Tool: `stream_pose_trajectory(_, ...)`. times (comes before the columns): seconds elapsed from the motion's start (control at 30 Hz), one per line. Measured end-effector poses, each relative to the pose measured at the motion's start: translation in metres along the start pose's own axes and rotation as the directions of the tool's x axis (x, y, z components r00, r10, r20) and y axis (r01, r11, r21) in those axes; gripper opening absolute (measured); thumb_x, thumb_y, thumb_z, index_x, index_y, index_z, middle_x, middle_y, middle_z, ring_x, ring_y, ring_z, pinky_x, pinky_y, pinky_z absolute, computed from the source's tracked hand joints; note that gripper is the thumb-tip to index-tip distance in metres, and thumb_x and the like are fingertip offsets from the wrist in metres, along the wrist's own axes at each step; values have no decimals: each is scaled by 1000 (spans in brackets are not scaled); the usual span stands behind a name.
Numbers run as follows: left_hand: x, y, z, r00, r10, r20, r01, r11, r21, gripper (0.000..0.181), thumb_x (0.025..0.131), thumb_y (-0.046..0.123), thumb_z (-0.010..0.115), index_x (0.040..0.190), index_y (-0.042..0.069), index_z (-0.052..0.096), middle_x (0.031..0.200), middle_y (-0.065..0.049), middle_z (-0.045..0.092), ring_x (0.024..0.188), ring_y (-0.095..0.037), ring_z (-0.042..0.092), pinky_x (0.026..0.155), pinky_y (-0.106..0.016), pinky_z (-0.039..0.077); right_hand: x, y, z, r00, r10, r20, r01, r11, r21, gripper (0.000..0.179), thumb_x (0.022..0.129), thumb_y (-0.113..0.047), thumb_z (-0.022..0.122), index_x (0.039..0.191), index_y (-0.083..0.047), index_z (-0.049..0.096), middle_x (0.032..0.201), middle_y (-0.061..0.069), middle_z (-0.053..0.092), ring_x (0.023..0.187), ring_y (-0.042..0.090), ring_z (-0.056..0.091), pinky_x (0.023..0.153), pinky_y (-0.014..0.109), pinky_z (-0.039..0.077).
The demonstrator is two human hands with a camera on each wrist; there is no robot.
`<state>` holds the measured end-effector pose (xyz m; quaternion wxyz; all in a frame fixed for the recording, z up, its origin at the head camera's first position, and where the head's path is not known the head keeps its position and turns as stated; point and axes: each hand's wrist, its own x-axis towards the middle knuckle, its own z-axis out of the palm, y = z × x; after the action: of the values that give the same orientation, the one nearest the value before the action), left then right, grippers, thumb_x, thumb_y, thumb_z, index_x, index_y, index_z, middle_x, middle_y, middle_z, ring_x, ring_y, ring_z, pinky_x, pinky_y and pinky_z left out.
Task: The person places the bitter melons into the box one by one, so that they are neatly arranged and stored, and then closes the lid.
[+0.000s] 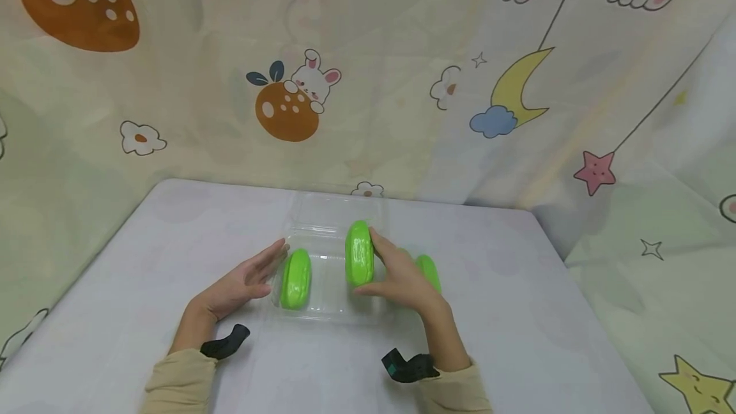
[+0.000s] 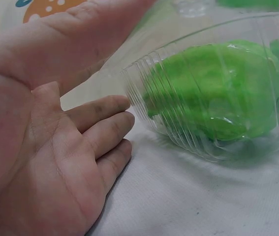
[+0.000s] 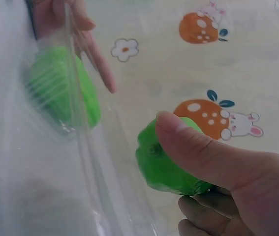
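Observation:
A clear plastic box (image 1: pixel 333 319) with a ribbed wall sits on the table, its lid (image 1: pixel 336 211) folded open toward the back. Along the left side inside it lies one glossy green oblong fruit (image 1: pixel 296 280), seen through the ribbed wall as a green fruit (image 2: pixel 218 91) in the left wrist view. Over the box's right part my right hand (image 1: pixel 399 276) grips a second green oblong fruit (image 3: pixel 161 162) between thumb and fingers. My left hand (image 1: pixel 238 286) is beside the box's left wall, fingers extended and holding nothing; whether they touch the wall I cannot tell.
More green fruit (image 1: pixel 428 272) lies to the right of the box, partly hidden behind my right hand. The white table (image 1: pixel 506 324) extends around it. A patterned cloth (image 1: pixel 391 114) hangs behind the table. Each wrist wears a black camera mount (image 1: pixel 408 366).

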<state>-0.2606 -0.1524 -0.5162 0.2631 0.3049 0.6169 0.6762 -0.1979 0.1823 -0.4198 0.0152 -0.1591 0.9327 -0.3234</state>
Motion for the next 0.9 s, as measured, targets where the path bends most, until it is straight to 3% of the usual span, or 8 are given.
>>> stream_pose_trajectory(0.27,-2,0,2,1000,-8,-16,8,1000,12,88,89,4,63,154,21,6,161,-10,-4,147,-17,-3,104,-5,24,8,-9,18,998,1,67,-4,999,47,116,68,-31,86,153,-12,11,158,1,22,140,17,34,112,35,32)
stream_pose_trajectory(0.57,-1,3,5,999,-27,-37,28,999,28,89,88,7,65,154,22,8,161,-8,-2,147,-26,-7,103,-5,24,10,-13,37,995,11,97,-13,1000,16,116,67,-36,86,153,-11,12,158,1,21,142,19,32,113,36,30)
stream_pose_trajectory(0.9,-1,4,4,999,-21,-27,21,1000,8,89,88,7,66,154,20,8,161,-9,-3,146,-24,-6,104,-5,24,14,-15,50,994,11,111,-11,1000,-2,116,67,-39,85,152,-7,14,157,4,26,139,19,37,111,36,34)
